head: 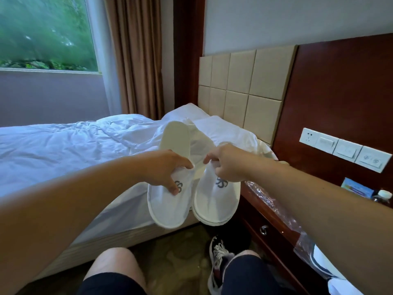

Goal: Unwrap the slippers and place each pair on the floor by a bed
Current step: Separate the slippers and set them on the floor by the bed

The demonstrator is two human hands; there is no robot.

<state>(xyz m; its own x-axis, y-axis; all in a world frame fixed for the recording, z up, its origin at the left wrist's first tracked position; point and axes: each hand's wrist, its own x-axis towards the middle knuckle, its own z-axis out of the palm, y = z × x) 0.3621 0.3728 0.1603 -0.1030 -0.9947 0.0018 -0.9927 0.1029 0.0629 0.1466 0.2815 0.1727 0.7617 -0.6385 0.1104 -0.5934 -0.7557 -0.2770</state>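
Two white slippers with a grey logo hang in the air in front of me, above the gap between bed and nightstand. My left hand (168, 169) grips the left slipper (168, 207) at its upper. My right hand (225, 162) pinches the right slipper (214, 203) at its opening. Both toes point down toward me. The left slipper's heel (175, 137) rises above my hand. A clear plastic wrapper (274, 205) lies along the nightstand top, under my right forearm. The bed (63, 143) with white linen is to the left.
A dark wooden nightstand (263, 228) with a drawer knob stands at the right. Wall switches (344, 149) sit above it. A water bottle (382, 196) and a blue card are at the far right. My knees and a sneaker (219, 256) are below on the carpet.
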